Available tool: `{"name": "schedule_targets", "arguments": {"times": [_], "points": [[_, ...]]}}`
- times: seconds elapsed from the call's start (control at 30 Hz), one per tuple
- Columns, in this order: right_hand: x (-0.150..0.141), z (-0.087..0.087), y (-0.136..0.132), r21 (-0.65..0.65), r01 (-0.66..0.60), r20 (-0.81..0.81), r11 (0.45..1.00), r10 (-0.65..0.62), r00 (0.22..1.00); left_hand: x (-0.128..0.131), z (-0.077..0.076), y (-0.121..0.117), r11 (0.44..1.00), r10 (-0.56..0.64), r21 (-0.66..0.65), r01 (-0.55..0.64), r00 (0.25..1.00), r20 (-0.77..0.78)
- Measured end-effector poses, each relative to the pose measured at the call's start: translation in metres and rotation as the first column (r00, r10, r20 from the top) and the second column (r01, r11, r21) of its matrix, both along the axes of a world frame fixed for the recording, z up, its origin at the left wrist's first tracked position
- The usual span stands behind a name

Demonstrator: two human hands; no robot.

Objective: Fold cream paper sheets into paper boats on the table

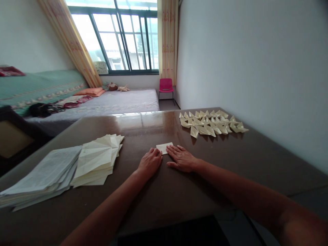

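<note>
A small folded piece of cream paper point(162, 147) lies flat on the brown table between my hands. My left hand point(150, 160) rests at its lower left edge, the fingers curled and closed on that edge. Across the right part of the paper, my right hand point(181, 159) lies palm down with its fingers stretched out flat. Its fingertips cover the paper's right side.
Rows of folded paper boats point(208, 123) stand at the table's far right. On the left lie a stack of creased cream sheets point(96, 157) and a pile of printed sheets point(43, 169). Beyond the glossy table point(143, 191) are a bed point(128, 99) and a pink chair point(166, 85).
</note>
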State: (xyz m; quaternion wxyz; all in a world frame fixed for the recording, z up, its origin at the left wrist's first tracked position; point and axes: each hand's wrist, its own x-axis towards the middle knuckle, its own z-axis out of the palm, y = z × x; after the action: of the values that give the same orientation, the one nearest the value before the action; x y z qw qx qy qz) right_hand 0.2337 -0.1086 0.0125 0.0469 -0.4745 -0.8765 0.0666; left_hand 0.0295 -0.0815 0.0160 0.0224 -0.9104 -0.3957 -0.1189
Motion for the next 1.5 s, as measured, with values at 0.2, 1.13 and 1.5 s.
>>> {"name": "schedule_targets", "arguments": {"times": [0.2, 1.13, 1.5], "points": [[0.021, 0.003, -0.003, 0.04, 0.084, 0.065, 0.996, -0.087, 0.994, -0.002, 0.017, -0.007, 0.997, 0.035, -0.069, -0.039, 0.997, -0.065], [-0.02, 0.0, 0.125, 0.061, 0.063, -0.645, 0.996, -0.009, 0.764, -0.025, -0.017, 0.088, 0.925, 0.301, -0.373, -0.073, 0.739, 0.602], [-0.016, 0.007, 0.119, 0.308, 0.049, -0.417, 0.95, 0.089, 0.905, -0.024, -0.01, 0.085, 0.905, 0.309, -0.426, -0.009, 0.703, 0.641]]}}
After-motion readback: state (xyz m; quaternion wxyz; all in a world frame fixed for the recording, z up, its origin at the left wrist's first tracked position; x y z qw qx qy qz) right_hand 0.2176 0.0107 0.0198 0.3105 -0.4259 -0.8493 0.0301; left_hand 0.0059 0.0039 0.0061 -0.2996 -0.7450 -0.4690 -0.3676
